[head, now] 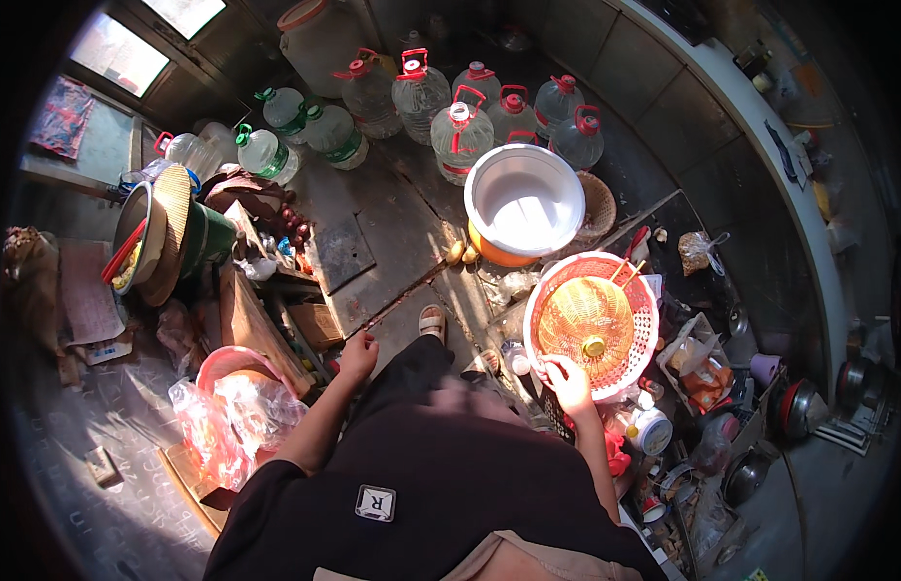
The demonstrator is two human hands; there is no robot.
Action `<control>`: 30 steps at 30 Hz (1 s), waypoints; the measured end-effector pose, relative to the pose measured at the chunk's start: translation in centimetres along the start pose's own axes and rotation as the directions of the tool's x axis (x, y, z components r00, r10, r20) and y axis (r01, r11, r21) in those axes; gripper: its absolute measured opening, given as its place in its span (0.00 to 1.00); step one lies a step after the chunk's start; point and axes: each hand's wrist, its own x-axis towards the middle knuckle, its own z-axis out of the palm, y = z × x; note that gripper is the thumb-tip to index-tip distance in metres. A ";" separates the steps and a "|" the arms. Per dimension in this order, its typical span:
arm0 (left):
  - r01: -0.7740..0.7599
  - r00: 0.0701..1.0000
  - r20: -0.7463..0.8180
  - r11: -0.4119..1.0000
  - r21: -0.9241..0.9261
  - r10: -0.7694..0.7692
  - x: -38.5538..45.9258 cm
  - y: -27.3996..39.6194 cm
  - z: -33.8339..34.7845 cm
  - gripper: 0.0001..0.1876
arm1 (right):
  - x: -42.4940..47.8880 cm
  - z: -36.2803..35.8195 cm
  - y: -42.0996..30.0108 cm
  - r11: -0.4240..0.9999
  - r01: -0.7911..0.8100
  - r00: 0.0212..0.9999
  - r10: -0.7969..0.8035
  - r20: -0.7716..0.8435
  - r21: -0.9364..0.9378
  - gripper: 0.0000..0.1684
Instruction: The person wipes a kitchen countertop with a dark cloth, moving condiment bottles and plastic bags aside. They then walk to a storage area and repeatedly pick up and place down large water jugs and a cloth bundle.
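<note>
My right hand (566, 379) is at the lower left rim of a pink plastic colander basket (648, 330), with fingers bent; whether it grips the rim cannot be made out. Over that basket lies a domed woven wicker cover (586, 314) with a yellow knob, and a pair of chopsticks (628, 272) sticks out at its upper edge. My left hand (359, 356) hangs near the wooden shelf on the left, fingers curled, with nothing seen in it. A white plastic basin (524, 200) stands on an orange vessel (498, 247) beyond the basket.
Several large plastic water bottles (461, 138) stand at the back. On the left are a pot (142, 240) with red chopsticks and a pink bucket (236, 357) with plastic bags. Jars, bowls and a white plastic tray (687, 348) crowd the right. Potatoes (461, 253) lie on the floor.
</note>
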 end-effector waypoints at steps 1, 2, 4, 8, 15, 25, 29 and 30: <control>-0.003 1.000 -0.018 1.000 -0.003 0.003 0.7 0.5 -0.3 0.14 | 0.5 -0.3 0.7 0.999 -0.033 0.999 0.034 -0.014 0.009 0.10; 0.000 0.999 -0.033 1.000 -0.013 0.000 1.3 0.6 -0.5 0.14 | 1.1 0.0 0.8 0.997 -0.071 0.997 0.071 -0.016 0.018 0.10; -0.009 0.999 -0.050 1.000 -0.030 0.007 3.6 0.9 -1.0 0.14 | 2.4 0.5 1.3 0.997 -0.078 0.995 0.078 -0.060 -0.013 0.09; -0.120 0.986 -0.124 0.992 -0.038 0.115 9.9 -0.3 -3.3 0.13 | 6.0 4.6 -1.0 0.998 -0.063 0.989 0.062 -0.137 -0.001 0.10; -0.016 0.999 -0.043 0.997 -0.082 0.013 23.7 -3.2 -13.2 0.15 | 17.6 15.9 -5.7 0.939 -0.171 0.970 0.108 -0.217 -0.297 0.11; 0.108 0.993 -0.027 0.961 -0.254 -0.119 37.1 -8.8 -26.6 0.14 | 31.4 24.5 -6.2 0.715 -0.310 0.950 0.256 -0.178 -0.626 0.14; 0.043 0.999 -0.008 0.948 -0.314 -0.048 41.4 -7.7 -25.8 0.14 | 34.7 23.4 -6.9 0.514 -0.499 0.852 0.439 -0.286 -0.697 0.15; 0.017 1.000 0.009 0.948 -0.318 -0.015 42.1 -6.2 -26.3 0.14 | 35.7 23.0 -6.7 0.507 -0.527 0.833 0.467 -0.296 -0.682 0.15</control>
